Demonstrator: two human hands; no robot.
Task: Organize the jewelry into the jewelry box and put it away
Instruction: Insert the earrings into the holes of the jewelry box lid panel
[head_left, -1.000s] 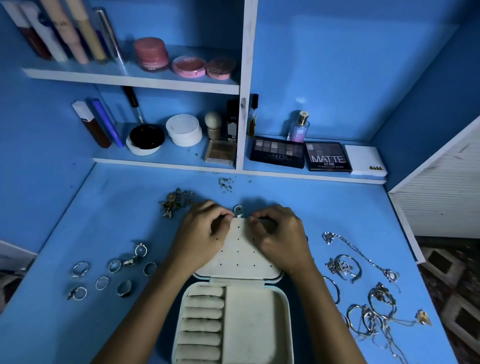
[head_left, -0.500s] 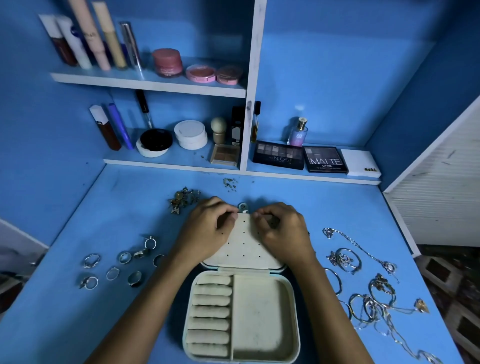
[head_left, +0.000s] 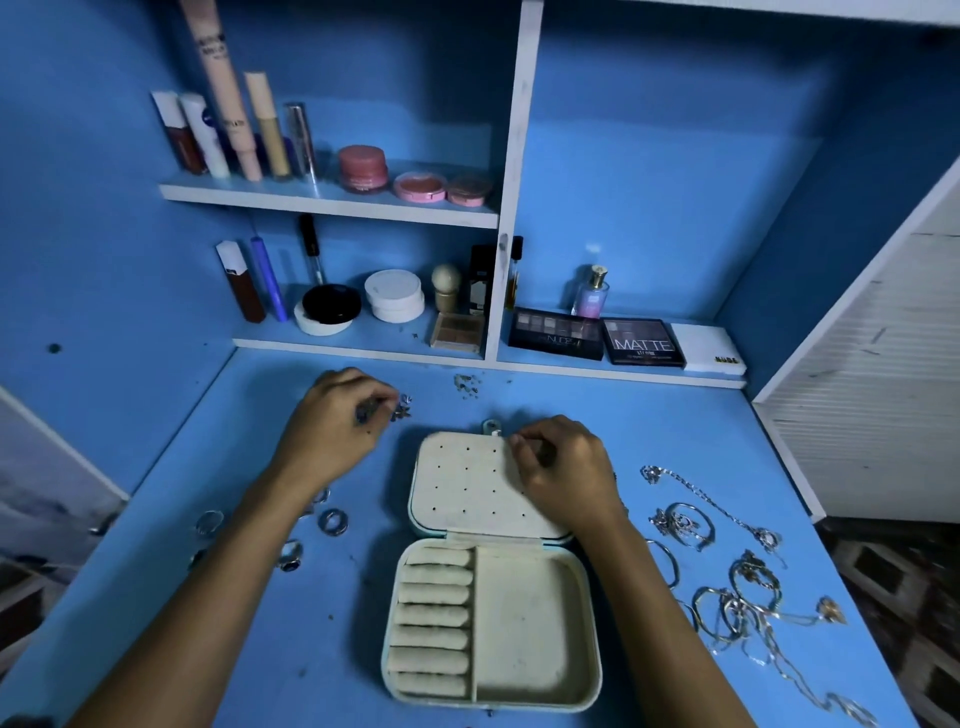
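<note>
Dim bluish light, warped edges

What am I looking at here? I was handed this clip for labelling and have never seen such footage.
No machine here: a person's two bare hands, filmed by a camera worn on the head, looking forward and down. On the blue desk lies an open jewelry box, its lid flat. The left hand reaches to small earrings behind the box; whether it pinches one is unclear. The right hand rests on the lid's corner, fingers curled. Rings lie left, chains right. Cosmetics fill the shelves.
</note>
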